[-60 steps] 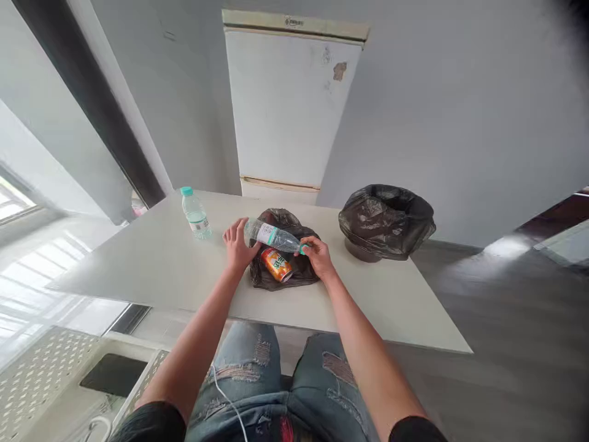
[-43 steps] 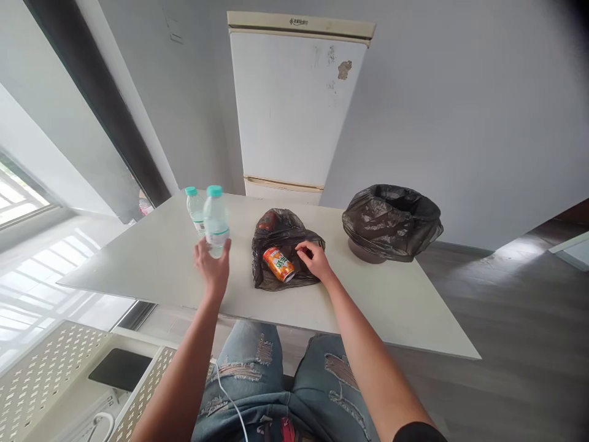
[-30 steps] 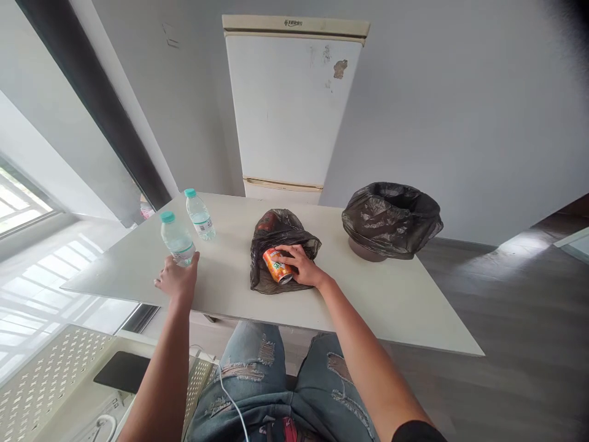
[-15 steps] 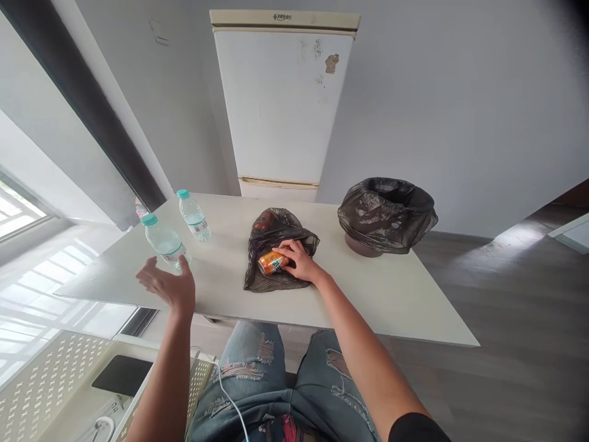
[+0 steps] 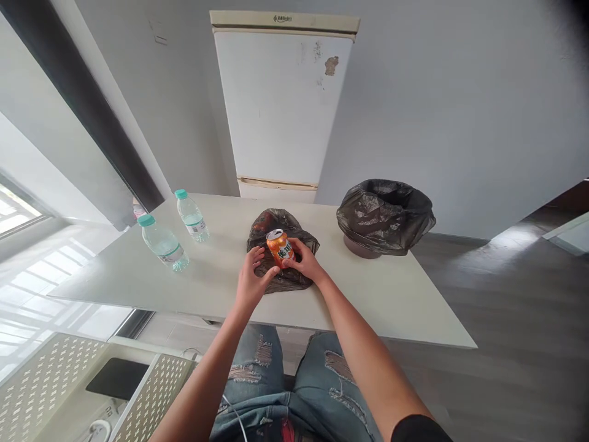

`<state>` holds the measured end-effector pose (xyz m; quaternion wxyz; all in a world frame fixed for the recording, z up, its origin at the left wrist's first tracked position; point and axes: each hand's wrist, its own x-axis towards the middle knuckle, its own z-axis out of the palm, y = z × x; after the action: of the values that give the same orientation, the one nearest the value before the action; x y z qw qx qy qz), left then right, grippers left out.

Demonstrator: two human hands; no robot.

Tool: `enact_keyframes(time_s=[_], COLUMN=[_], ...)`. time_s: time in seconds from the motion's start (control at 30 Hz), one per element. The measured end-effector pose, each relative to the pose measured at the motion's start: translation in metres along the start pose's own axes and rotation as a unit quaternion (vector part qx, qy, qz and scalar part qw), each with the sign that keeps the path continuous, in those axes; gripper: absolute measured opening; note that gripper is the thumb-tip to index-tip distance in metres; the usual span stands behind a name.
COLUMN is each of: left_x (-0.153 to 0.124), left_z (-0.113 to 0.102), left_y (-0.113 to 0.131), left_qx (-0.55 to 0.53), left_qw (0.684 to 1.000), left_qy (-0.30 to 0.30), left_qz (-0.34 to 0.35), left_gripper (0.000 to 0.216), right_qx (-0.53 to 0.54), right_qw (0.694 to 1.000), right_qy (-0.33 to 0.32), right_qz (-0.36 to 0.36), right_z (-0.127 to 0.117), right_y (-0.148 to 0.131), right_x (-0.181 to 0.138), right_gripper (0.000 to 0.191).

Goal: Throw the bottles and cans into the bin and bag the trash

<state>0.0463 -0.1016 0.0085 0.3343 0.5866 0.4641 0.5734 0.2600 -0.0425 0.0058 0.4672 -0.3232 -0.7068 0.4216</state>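
An orange drink can [image 5: 280, 249] stands nearly upright, tilted a little, its top opening showing. My right hand [image 5: 304, 261] is closed around the can's right side. Just left of it, my left hand [image 5: 252, 281] is open, thumb and fingers apart; whether the thumb touches the can I cannot tell. Under and behind the can lies a crumpled black plastic bag [image 5: 289, 282] on the white table [image 5: 368, 301]. A reddish thing shows dimly through the bag's far left part.
Two clear bottles stand at the table's left: a nearer bottle [image 5: 163, 244] and a farther bottle [image 5: 192, 216]. At the right is a bin lined with a black bag [image 5: 384, 218]. A white fridge [image 5: 280, 104] stands behind; a cream basket [image 5: 50, 374] holds a dark flat object at lower left.
My right hand has raised the can from lying on its side to nearly upright. My left hand has moved right, from beside the bottles to the can.
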Motion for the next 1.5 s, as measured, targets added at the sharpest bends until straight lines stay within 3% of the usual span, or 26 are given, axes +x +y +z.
enact_keyframes(time_s=[0.13,0.23,0.33,0.43,0.5,0.6,0.73,0.97,1.23,1.5], left_x=[0.016,0.035,0.062,0.097,0.117,0.136,0.14,0.14,0.142,0.148], left_z=[0.025,0.022,-0.001,-0.035,-0.055,-0.073,-0.073,-0.068,-0.07,-0.07], left_y=[0.003,0.01,0.009,-0.006,-0.021,-0.043,-0.063,-0.084,-0.095,-0.102], left_qx=[-0.079,-0.115,-0.133,-0.133,-0.143,-0.215,-0.273,-0.29,-0.199,-0.212], left_qw=[0.996,0.992,0.99,0.99,0.989,0.976,0.957,0.951,0.973,0.971], left_qy=[-0.027,-0.041,-0.04,-0.024,-0.012,0.003,0.015,0.019,0.075,0.087], left_qz=[-0.023,-0.019,0.013,0.047,0.025,-0.045,-0.093,-0.108,-0.087,-0.06], left_gripper=[0.057,0.054,0.051,0.052,0.056,0.061,0.059,0.047,0.036,0.04], right_qx=[0.024,0.023,0.004,-0.074,-0.132,-0.173,-0.188,-0.193,-0.196,-0.202], right_qw=[0.998,0.999,1.0,0.995,0.986,0.98,0.98,0.979,0.979,0.978], right_qy=[-0.053,-0.034,0.007,0.07,0.1,0.093,0.057,0.048,0.038,0.031], right_qz=[-0.007,-0.003,-0.001,0.021,0.033,0.037,0.033,0.04,0.044,0.044], right_z=[0.001,0.001,0.001,-0.002,-0.004,-0.006,-0.005,-0.004,-0.005,-0.004], right_y=[0.0,0.003,0.009,0.018,0.022,0.027,0.027,0.027,0.031,0.03], right_x=[-0.002,-0.002,0.001,0.004,0.006,0.006,0.006,0.006,0.005,0.006], right_gripper=[0.064,0.067,0.065,0.051,0.048,0.047,0.049,0.047,0.048,0.048])
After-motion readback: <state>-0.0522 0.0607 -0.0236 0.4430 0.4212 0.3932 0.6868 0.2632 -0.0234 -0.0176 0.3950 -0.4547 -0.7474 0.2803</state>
